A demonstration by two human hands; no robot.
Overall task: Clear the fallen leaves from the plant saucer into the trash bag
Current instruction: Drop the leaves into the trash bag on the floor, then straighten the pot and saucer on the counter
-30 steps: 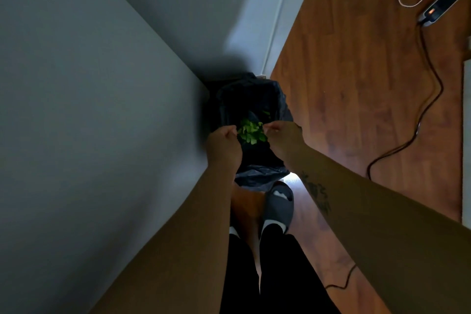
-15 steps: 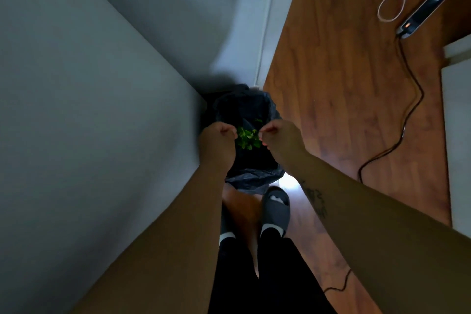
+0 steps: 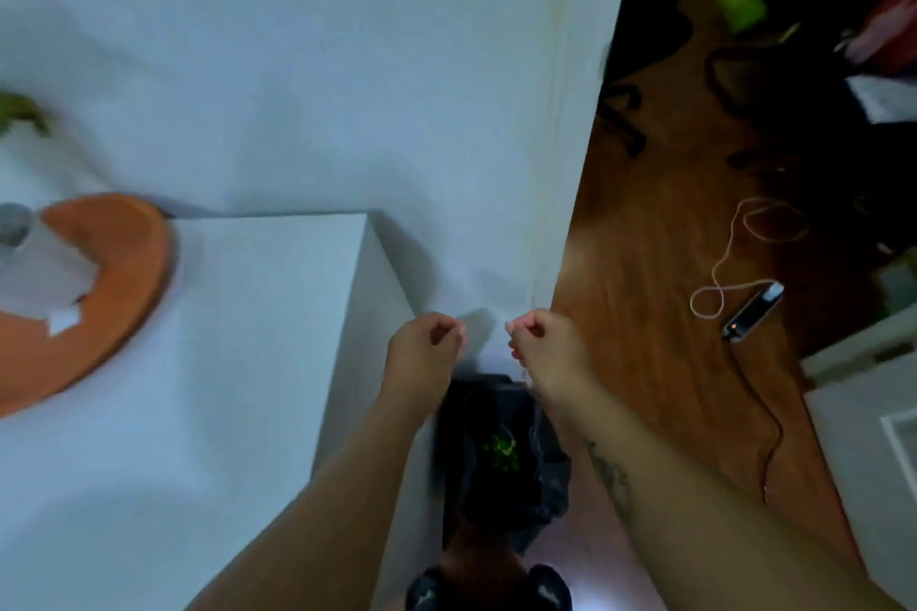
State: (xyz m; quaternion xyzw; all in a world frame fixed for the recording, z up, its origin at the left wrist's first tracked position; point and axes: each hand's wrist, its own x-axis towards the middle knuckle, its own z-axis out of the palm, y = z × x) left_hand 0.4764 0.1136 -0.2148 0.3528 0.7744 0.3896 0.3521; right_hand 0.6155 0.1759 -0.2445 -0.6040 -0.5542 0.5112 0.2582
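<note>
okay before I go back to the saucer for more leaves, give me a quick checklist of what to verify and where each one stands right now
1. Leaves in the trash bag: ok, green leaves lie inside it.
2. Left hand empty: cannot tell, fingers are curled, nothing seen in them.
3. Right hand empty: cannot tell, same curled fist.
4. Saucer cleared: cannot tell, the view is blurred and a white pot covers part of it.
5. Path to the saucer: ok, the white tabletop between hands and saucer is bare.
6. Bag mouth open for the next load: ok, the leaves show through it.
</note>
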